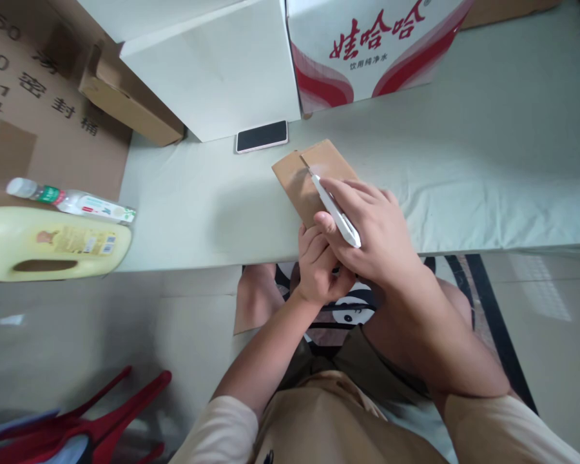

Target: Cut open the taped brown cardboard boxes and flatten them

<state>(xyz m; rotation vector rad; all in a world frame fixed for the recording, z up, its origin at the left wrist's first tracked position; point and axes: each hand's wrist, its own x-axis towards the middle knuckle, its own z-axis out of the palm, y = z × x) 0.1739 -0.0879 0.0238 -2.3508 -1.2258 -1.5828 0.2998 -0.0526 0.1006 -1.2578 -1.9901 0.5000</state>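
Observation:
A piece of brown cardboard point(294, 183) is held up over the front part of the covered table, with a slit at its far edge. My left hand point(321, 265) is closed on its near end, partly hidden under my right wrist. In my right hand point(374, 225) is a white utility knife point(336, 212), gripped between thumb and fingers. Its blade points away from me and meets the cardboard at the slit. The right part of the cardboard lies behind my right fingers.
A phone point(262, 136) lies beyond the cardboard, before a white box point(217, 71) and a red-and-white carton point(377, 58). At left are a plastic bottle point(72, 201), a yellow jug point(53, 241) and brown boxes point(130, 103). A red stool point(106, 419) stands on the floor.

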